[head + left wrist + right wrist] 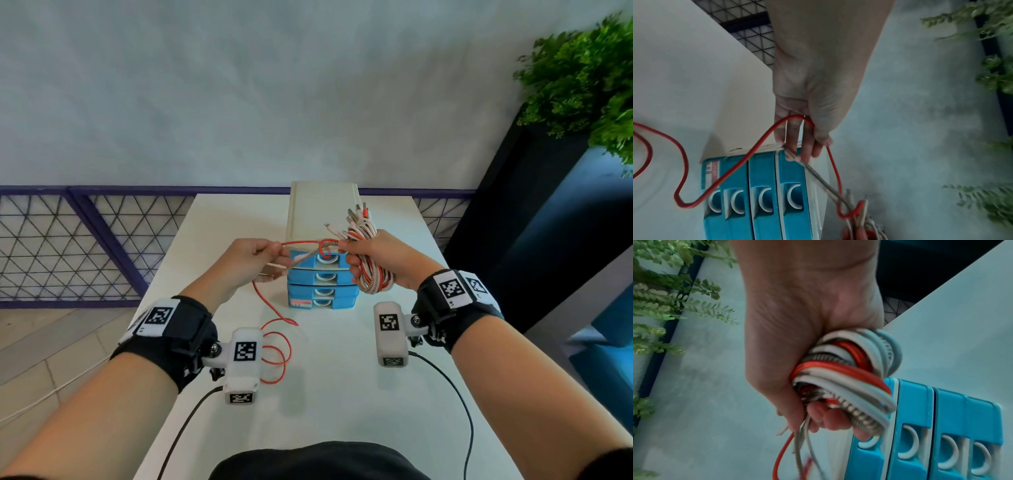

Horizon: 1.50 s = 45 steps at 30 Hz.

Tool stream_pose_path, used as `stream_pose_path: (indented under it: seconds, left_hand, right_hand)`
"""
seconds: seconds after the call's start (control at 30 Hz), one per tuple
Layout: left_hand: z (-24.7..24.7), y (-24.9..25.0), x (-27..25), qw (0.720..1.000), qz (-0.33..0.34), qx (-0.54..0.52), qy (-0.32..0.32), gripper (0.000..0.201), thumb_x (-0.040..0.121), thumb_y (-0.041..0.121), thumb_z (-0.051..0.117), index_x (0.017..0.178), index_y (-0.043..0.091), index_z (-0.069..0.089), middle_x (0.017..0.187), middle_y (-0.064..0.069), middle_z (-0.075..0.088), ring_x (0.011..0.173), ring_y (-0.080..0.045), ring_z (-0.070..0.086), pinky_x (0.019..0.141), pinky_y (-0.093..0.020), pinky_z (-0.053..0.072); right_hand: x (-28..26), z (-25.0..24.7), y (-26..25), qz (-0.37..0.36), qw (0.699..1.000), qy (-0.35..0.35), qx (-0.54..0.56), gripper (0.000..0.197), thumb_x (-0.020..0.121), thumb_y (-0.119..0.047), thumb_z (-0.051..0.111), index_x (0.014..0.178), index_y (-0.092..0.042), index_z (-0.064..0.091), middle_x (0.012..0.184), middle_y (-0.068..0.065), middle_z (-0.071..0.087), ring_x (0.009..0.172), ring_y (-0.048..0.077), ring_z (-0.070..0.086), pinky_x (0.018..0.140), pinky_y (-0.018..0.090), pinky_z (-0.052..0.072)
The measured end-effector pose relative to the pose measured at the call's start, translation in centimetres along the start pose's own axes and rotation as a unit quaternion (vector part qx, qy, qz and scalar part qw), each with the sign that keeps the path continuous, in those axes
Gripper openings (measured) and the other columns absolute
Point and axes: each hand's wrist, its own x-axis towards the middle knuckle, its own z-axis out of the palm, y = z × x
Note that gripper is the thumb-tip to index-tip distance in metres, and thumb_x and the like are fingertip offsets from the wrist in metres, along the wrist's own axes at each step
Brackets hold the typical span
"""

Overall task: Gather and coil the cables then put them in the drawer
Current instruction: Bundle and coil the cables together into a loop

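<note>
— Red, thin and loose: what is that on the white tabletop (335, 394) nearest the body?

— The slack of a thin red cable (274, 356), lying in loops just behind the left wrist. From there it climbs to the left hand (251, 262).

— And how does that hand hold it?

— Its fingers (793, 138) are curled, and the red cable passes over them and out toward the right. The same hand pinches the end of a braided grey-and-white cable (313, 251), which runs straight across to the right hand (383, 260).

— Is the right hand holding anything more?

— It is closed in a fist round a bundle of coiled white, red and braided cables (371, 270). The coil hangs below the fist, and a cluster of metal plug ends (358, 212) sticks up above the knuckles. The right-wrist view shows the fingers (830, 418) wrapped tight round the loops.

— Where does the drawer stand?

— Just beyond and between the two hands: a small cream-coloured cabinet with four blue plastic drawers (322, 277), stacked one above the other, each with a white crescent pull. All four fronts sit flush. The stretched cables cross in front of the top one.

— Farther off?

— To the right of the right hand, well apart, a leafy green plant (582, 78) in a dark planter (534, 222).
</note>
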Motion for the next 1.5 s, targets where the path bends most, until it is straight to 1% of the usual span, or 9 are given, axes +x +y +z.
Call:
stream_pose_path:
  seconds: [0.3, 0.43, 0.57, 0.7, 0.8, 1.0, 1.13, 1.27, 1.5]
  left_hand:
    - [-1.1, -2.3, 0.2, 0.99, -0.11, 0.021, 0.08, 0.029, 0.097, 0.026, 0.049, 0.08, 0.008, 0.065, 0.072, -0.006, 0.06, 0.056, -0.02, 0.05, 0.059, -0.029, 0.048]
    - [-1.1, -2.4, 0.5, 0.978, -0.14, 0.149, 0.032, 0.035, 0.098, 0.031, 0.044, 0.079, 0.012, 0.068, 0.073, -0.002, 0.067, 0.06, -0.017, 0.055, 0.064, -0.026, 0.046]
    - [-1.5, -3.6, 1.6, 0.937, 0.013, 0.339, 0.077, 0.027, 0.096, 0.018, 0.044, 0.103, 0.009, 0.069, 0.108, -0.009, 0.068, 0.094, -0.025, 0.061, 0.081, -0.029, 0.043]
    - [-0.4, -1.5, 1.7, 0.916, 0.235, 0.276, 0.172, 0.026, 0.095, 0.013, 0.045, 0.115, 0.015, 0.061, 0.113, -0.006, 0.056, 0.101, -0.019, 0.056, 0.089, -0.03, 0.045]
    - [1.8, 1.9, 0.6, 0.928, 0.286, 0.225, 0.081, 0.028, 0.1, 0.021, 0.038, 0.113, 0.015, 0.062, 0.112, 0.0, 0.06, 0.105, -0.012, 0.056, 0.091, -0.026, 0.044]
    - [2.8, 3.2, -0.2, 0.981, -0.02, 0.011, -0.193, 0.063, 0.094, 0.058, 0.015, 0.093, 0.017, 0.064, 0.069, 0.007, 0.07, 0.059, -0.002, 0.062, 0.064, -0.02, 0.05]
    - [2.5, 2.5, -0.5, 0.97, -0.029, 0.031, -0.24, 0.049, 0.1, 0.045, 0.025, 0.086, 0.013, 0.059, 0.065, 0.003, 0.06, 0.064, -0.012, 0.059, 0.084, -0.032, 0.051]
    - [3.0, 2.4, -0.7, 0.978, 0.011, -0.016, -0.207, 0.035, 0.104, 0.024, 0.026, 0.083, 0.013, 0.052, 0.072, 0.0, 0.051, 0.066, -0.012, 0.059, 0.09, -0.036, 0.05]
    - [6.2, 3.0, -0.5, 0.993, 0.112, -0.045, 0.008, 0.03, 0.101, 0.021, 0.036, 0.083, 0.018, 0.06, 0.076, 0.001, 0.062, 0.075, -0.014, 0.061, 0.072, -0.023, 0.051]
  right_hand:
    - [0.0, -1.2, -0.1, 0.007, 0.997, 0.065, 0.039, 0.014, 0.093, -0.018, 0.06, 0.089, -0.005, 0.06, 0.058, 0.003, 0.051, 0.047, 0.014, 0.053, 0.052, 0.029, 0.051]
    - [0.4, -0.9, 0.1, 0.01, 0.996, 0.076, 0.046, 0.014, 0.093, -0.018, 0.06, 0.085, -0.006, 0.06, 0.059, 0.003, 0.052, 0.046, 0.015, 0.054, 0.05, 0.029, 0.052]
    - [0.4, -0.5, 0.1, 0.018, 0.998, 0.03, 0.044, 0.014, 0.093, -0.017, 0.06, 0.088, -0.004, 0.06, 0.062, 0.005, 0.057, 0.049, 0.019, 0.059, 0.054, 0.03, 0.055]
    - [0.4, 0.4, -0.2, 0.022, 0.999, -0.029, 0.016, 0.014, 0.093, -0.017, 0.059, 0.087, -0.004, 0.061, 0.069, 0.008, 0.062, 0.057, 0.02, 0.065, 0.059, 0.03, 0.057]
    - [0.5, 1.5, -0.5, 0.02, 0.996, -0.082, 0.009, 0.014, 0.093, -0.016, 0.06, 0.084, -0.006, 0.059, 0.064, 0.005, 0.058, 0.054, 0.018, 0.06, 0.058, 0.031, 0.056]
    - [0.6, 1.3, -0.9, -0.02, 0.995, -0.084, -0.042, 0.017, 0.094, -0.015, 0.059, 0.082, -0.003, 0.056, 0.062, 0.005, 0.054, 0.051, 0.014, 0.057, 0.057, 0.028, 0.054]
    - [1.0, 0.6, -0.4, -0.028, 0.998, -0.032, -0.051, 0.027, 0.092, -0.018, 0.062, 0.068, -0.01, 0.055, 0.06, 0.006, 0.058, 0.052, 0.016, 0.059, 0.061, 0.03, 0.055]
    - [1.7, 1.0, 0.5, -0.019, 0.997, 0.064, -0.036, 0.027, 0.092, -0.025, 0.063, 0.07, -0.01, 0.056, 0.062, 0.008, 0.06, 0.05, 0.016, 0.061, 0.055, 0.027, 0.055]
    - [3.0, 3.4, 1.2, -0.044, 0.987, 0.095, 0.121, 0.03, 0.085, -0.042, 0.067, 0.084, -0.011, 0.066, 0.073, 0.008, 0.063, 0.069, 0.024, 0.063, 0.079, 0.044, 0.055]
